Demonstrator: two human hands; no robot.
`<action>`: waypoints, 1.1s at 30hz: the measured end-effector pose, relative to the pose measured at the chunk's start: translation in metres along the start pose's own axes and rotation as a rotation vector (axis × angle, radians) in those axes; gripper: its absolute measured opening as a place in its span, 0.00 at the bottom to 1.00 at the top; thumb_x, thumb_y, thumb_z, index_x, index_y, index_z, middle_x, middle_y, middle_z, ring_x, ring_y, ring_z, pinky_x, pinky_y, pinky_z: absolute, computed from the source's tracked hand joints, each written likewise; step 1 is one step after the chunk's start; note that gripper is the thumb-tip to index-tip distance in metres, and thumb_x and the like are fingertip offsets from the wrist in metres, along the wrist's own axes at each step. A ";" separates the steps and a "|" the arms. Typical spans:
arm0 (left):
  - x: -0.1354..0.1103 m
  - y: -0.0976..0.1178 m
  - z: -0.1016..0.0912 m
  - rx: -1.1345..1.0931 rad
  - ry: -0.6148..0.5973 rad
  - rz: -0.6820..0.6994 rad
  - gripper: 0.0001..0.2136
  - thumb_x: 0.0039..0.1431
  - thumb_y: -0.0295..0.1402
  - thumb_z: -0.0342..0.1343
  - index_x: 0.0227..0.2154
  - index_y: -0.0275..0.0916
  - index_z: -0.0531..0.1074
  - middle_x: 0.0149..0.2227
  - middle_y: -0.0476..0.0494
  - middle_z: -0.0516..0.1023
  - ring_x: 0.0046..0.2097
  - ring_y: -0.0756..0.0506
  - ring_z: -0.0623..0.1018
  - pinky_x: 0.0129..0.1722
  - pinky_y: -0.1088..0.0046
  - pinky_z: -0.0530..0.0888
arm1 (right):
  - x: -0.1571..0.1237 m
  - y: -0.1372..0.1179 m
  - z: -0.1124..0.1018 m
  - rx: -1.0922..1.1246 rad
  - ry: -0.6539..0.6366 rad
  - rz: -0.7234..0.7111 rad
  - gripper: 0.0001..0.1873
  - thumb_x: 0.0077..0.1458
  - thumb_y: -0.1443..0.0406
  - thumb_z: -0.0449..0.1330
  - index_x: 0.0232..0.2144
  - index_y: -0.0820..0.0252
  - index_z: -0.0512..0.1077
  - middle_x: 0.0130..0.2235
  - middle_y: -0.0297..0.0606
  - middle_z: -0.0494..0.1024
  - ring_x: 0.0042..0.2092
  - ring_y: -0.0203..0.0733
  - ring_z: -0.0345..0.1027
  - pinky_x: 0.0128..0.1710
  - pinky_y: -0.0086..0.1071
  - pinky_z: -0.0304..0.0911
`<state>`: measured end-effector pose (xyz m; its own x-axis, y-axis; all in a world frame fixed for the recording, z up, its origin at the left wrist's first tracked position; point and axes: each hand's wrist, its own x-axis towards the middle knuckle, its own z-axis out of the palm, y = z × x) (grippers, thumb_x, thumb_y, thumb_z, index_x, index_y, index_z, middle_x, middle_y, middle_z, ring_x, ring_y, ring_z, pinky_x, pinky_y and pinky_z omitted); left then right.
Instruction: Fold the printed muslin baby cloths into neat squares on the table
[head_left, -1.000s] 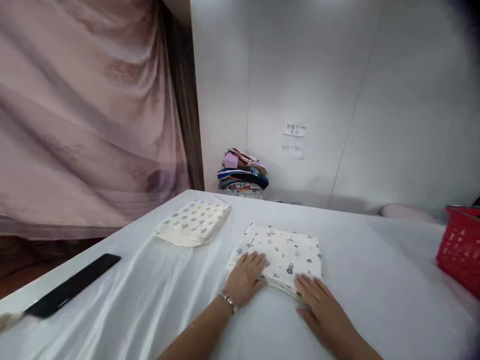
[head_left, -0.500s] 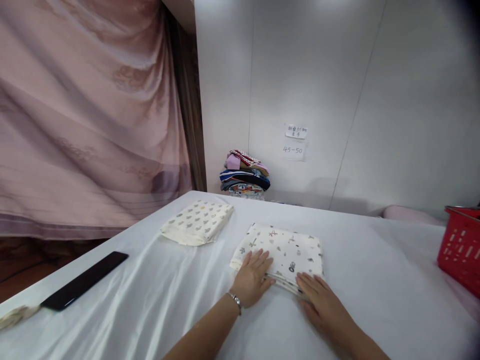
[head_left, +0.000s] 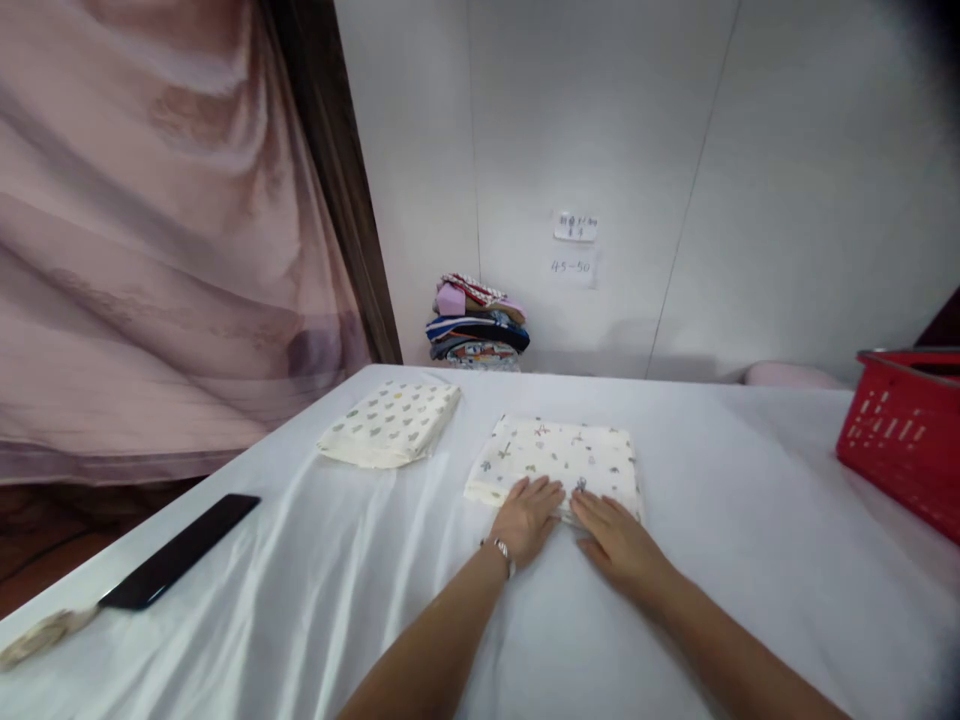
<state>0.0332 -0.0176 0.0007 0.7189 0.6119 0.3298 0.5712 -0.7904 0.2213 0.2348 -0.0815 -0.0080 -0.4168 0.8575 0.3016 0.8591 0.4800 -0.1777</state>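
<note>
A folded white cloth with a small scattered print lies flat in front of me on the white-covered table. My left hand rests on its near edge, fingers stretched out, a bracelet at the wrist. Close beside it, my right hand lies flat on the same near edge with its fingers extended. The fingertips of both hands touch the top layer, and the hands cover part of the front fold. Farther left sits a second folded cloth, cream with a grey repeated motif.
A dark flat phone-like object with a pale tassel lies at the table's left edge. The red basket stands at the right. Behind the table are a stack of folded fabrics and a wall with paper signs. A pink curtain hangs left.
My hands have moved closer together along the cloth's near edge, the left shifting right and the right shifting left. The camera view has turned slightly, bringing more of the red basket into sight.
</note>
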 end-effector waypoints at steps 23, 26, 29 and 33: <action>0.003 -0.014 -0.003 -0.084 0.255 -0.071 0.10 0.60 0.34 0.48 0.40 0.42 0.72 0.41 0.44 0.74 0.45 0.45 0.70 0.46 0.63 0.66 | -0.013 0.006 -0.028 0.195 0.272 0.233 0.14 0.59 0.62 0.48 0.42 0.53 0.72 0.42 0.38 0.72 0.45 0.44 0.64 0.44 0.41 0.64; 0.004 -0.015 -0.002 -0.064 0.247 -0.075 0.10 0.60 0.34 0.48 0.39 0.42 0.73 0.40 0.44 0.74 0.44 0.45 0.70 0.45 0.63 0.66 | -0.012 0.007 -0.029 0.192 0.250 0.222 0.15 0.60 0.62 0.47 0.42 0.53 0.72 0.41 0.39 0.72 0.45 0.44 0.64 0.44 0.41 0.63; 0.004 -0.014 -0.001 -0.046 0.250 -0.074 0.10 0.60 0.33 0.48 0.38 0.42 0.73 0.39 0.45 0.74 0.43 0.45 0.69 0.44 0.64 0.66 | -0.011 0.007 -0.029 0.183 0.227 0.224 0.16 0.60 0.62 0.46 0.43 0.53 0.71 0.41 0.40 0.71 0.44 0.44 0.63 0.43 0.41 0.63; 0.004 -0.012 -0.001 -0.038 0.264 -0.060 0.10 0.60 0.33 0.48 0.40 0.41 0.72 0.40 0.45 0.73 0.44 0.45 0.69 0.45 0.64 0.65 | -0.010 0.007 -0.029 0.166 0.217 0.210 0.15 0.60 0.62 0.47 0.43 0.56 0.71 0.40 0.40 0.71 0.44 0.43 0.62 0.44 0.39 0.62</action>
<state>0.0293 -0.0058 0.0004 0.5529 0.6332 0.5417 0.5911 -0.7562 0.2806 0.2536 -0.0920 0.0150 -0.1472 0.8900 0.4315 0.8521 0.3356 -0.4016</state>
